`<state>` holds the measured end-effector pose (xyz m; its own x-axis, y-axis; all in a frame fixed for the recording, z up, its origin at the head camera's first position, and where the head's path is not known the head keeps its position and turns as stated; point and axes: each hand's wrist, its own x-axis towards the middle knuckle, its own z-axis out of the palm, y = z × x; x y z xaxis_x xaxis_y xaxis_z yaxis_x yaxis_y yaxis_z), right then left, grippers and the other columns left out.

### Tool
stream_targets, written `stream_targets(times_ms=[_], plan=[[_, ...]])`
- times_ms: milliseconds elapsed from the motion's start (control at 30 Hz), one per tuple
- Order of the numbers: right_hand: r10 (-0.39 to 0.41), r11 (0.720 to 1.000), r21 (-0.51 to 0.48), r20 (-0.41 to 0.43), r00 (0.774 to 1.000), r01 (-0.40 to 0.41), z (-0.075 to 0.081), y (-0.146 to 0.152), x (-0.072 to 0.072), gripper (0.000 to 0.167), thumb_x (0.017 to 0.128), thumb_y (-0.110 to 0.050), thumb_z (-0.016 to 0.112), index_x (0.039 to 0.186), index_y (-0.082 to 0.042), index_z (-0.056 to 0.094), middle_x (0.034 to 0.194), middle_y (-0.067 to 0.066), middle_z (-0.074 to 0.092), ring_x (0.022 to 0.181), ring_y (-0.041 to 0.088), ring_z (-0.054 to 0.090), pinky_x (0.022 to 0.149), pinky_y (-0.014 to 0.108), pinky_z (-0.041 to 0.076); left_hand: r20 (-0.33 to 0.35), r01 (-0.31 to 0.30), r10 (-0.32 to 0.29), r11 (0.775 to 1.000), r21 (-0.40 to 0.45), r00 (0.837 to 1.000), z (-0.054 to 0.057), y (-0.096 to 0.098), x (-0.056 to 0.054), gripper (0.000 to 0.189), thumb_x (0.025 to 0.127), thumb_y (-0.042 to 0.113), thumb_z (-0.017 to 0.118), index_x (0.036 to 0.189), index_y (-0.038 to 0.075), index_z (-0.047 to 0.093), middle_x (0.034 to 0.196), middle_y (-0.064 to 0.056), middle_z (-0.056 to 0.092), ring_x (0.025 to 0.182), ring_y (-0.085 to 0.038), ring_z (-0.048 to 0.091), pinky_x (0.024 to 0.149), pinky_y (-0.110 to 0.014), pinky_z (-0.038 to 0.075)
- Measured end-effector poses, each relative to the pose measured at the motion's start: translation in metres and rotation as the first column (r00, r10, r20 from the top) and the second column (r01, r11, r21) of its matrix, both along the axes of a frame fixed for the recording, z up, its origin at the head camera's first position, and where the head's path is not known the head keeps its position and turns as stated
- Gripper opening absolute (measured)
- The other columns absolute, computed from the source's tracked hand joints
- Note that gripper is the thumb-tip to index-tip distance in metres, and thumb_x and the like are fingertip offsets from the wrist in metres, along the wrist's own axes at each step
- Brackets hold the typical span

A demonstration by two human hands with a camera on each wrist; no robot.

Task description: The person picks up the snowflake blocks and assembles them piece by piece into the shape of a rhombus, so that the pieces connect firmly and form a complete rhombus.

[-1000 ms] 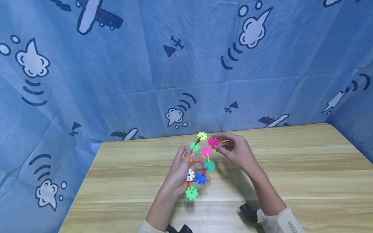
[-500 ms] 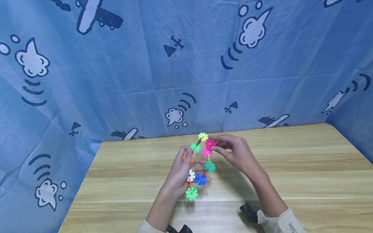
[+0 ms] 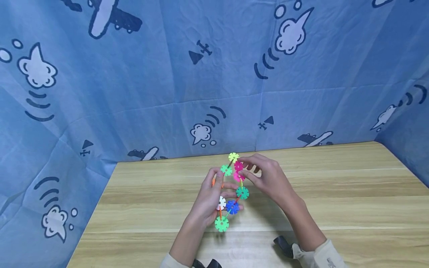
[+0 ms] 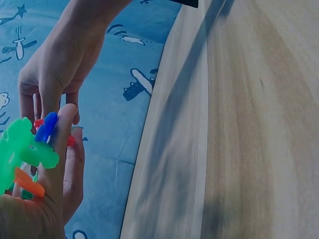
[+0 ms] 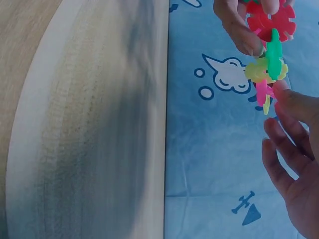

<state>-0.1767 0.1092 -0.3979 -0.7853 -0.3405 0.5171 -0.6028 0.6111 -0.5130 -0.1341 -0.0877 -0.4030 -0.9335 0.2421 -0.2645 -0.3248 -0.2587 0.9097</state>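
Observation:
In the head view a ring-like chain of notched plastic discs hangs above the table. My left hand (image 3: 208,197) grips it on the left, thumb by an orange disc (image 3: 213,182). A white disc (image 3: 222,203), green disc (image 3: 221,224), blue disc (image 3: 232,207) and teal disc (image 3: 242,192) lie across the palm side. My right hand (image 3: 273,176) pinches at the upper right, where a dark pink disc (image 3: 238,166) meets a lighter pink disc (image 3: 238,176). A yellow disc (image 3: 233,157) tops the chain, with another green disc (image 3: 226,170) below it. Fingertips partly cover the pink discs.
A wooden table (image 3: 140,208) spreads beneath both hands. Behind it hangs a blue patterned cloth (image 3: 221,85). Black wrist devices (image 3: 284,246) sit near both sleeves at the bottom.
My right hand has moved left with the dark pink disc, bringing it from beside the chain up against the lighter pink disc. My left hand has barely shifted.

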Motion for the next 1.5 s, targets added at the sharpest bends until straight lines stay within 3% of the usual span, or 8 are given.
stream_targets(times_ms=[233, 367, 500, 633, 733, 833, 1267, 1500], plan=[[-0.002, 1.0, -0.002, -0.028, 1.0, 0.002, 0.001, -0.002, 0.0, 0.035, 0.085, -0.006, 0.091, 0.118, -0.005, 0.079, 0.1, 0.006, 0.081, 0.082, 0.022, 0.072, 0.068, 0.032, 0.064, 0.002, 0.018, -0.018, 1.0, 0.008, 1.0, 0.001, -0.001, 0.0, 0.031, 0.117, 0.041, 0.036, 0.126, 0.012, 0.045, 0.107, -0.013, 0.07, 0.087, -0.025, 0.078, 0.076, -0.061, 0.068], [0.007, 0.999, -0.04, -0.013, 1.0, -0.008, -0.002, 0.0, -0.002, 0.037, 0.083, -0.005, 0.092, 0.118, -0.008, 0.079, 0.113, 0.008, 0.078, 0.082, 0.022, 0.072, 0.069, 0.031, 0.064, 0.004, 0.035, -0.035, 0.999, 0.008, 0.999, 0.002, -0.002, 0.0, 0.03, 0.117, 0.041, 0.038, 0.123, 0.013, 0.045, 0.107, -0.013, 0.072, 0.087, -0.024, 0.078, 0.077, -0.062, 0.067], [0.093, 0.985, -0.15, 0.061, 0.994, -0.083, -0.007, 0.005, -0.005, 0.043, 0.083, 0.002, 0.09, 0.123, -0.008, 0.078, 0.137, 0.015, 0.067, 0.107, 0.03, 0.073, 0.084, 0.033, 0.068, 0.018, 0.056, -0.056, 0.998, 0.024, 0.998, 0.002, -0.002, 0.001, 0.031, 0.115, 0.046, 0.04, 0.117, 0.016, 0.045, 0.109, -0.015, 0.072, 0.09, -0.025, 0.078, 0.074, -0.057, 0.069], [0.267, 0.931, -0.307, 0.207, 0.941, -0.197, -0.01, 0.012, -0.008, 0.056, 0.088, 0.007, 0.083, 0.14, -0.003, 0.067, 0.16, 0.019, 0.051, 0.143, 0.039, 0.056, 0.106, 0.032, 0.062, 0.027, 0.087, -0.088, 0.996, 0.032, 0.996, 0.002, -0.001, 0.001, 0.034, 0.113, 0.05, 0.04, 0.115, 0.017, 0.045, 0.113, -0.017, 0.07, 0.091, -0.025, 0.078, 0.072, -0.053, 0.07], [0.375, 0.883, -0.405, 0.3, 0.877, -0.239, -0.011, 0.015, -0.008, 0.065, 0.092, 0.007, 0.078, 0.152, 0.001, 0.055, 0.165, 0.021, 0.046, 0.145, 0.03, 0.057, 0.113, 0.027, 0.056, 0.029, 0.103, -0.104, 0.994, 0.032, 0.994, 0.003, -0.001, 0.0, 0.032, 0.115, 0.046, 0.038, 0.116, 0.015, 0.046, 0.115, -0.019, 0.069, 0.088, -0.023, 0.077, 0.072, -0.053, 0.07], [0.422, 0.857, -0.453, 0.341, 0.84, -0.246, -0.011, 0.017, -0.008, 0.065, 0.094, 0.006, 0.076, 0.154, 0.004, 0.052, 0.161, 0.023, 0.05, 0.135, 0.016, 0.065, 0.112, 0.025, 0.055, 0.028, 0.11, -0.111, 0.993, 0.035, 0.993, 0.002, 0.0, 0.0, 0.03, 0.116, 0.043, 0.037, 0.116, 0.015, 0.047, 0.116, -0.02, 0.069, 0.086, -0.022, 0.075, 0.07, -0.053, 0.07], [0.399, 0.857, -0.466, 0.331, 0.855, -0.22, -0.011, 0.017, -0.007, 0.051, 0.095, 0.008, 0.074, 0.145, 0.006, 0.061, 0.153, 0.026, 0.058, 0.135, 0.003, 0.063, 0.114, 0.017, 0.051, 0.036, 0.097, -0.098, 0.995, 0.04, 0.994, 0.002, 0.0, 0.0, 0.035, 0.116, 0.045, 0.036, 0.122, 0.013, 0.048, 0.117, -0.021, 0.068, 0.093, -0.026, 0.077, 0.072, -0.055, 0.07], [0.441, 0.836, -0.5, 0.366, 0.819, -0.227, -0.007, 0.02, -0.008, 0.071, 0.096, 0.007, 0.074, 0.16, 0.004, 0.043, 0.166, 0.027, 0.044, 0.136, 0.014, 0.066, 0.11, 0.024, 0.057, 0.025, 0.079, -0.082, 0.994, 0.077, 0.996, 0.003, -0.001, 0.0, 0.035, 0.116, 0.045, 0.037, 0.126, 0.012, 0.047, 0.117, -0.021, 0.069, 0.094, -0.026, 0.077, 0.076, -0.058, 0.069]])
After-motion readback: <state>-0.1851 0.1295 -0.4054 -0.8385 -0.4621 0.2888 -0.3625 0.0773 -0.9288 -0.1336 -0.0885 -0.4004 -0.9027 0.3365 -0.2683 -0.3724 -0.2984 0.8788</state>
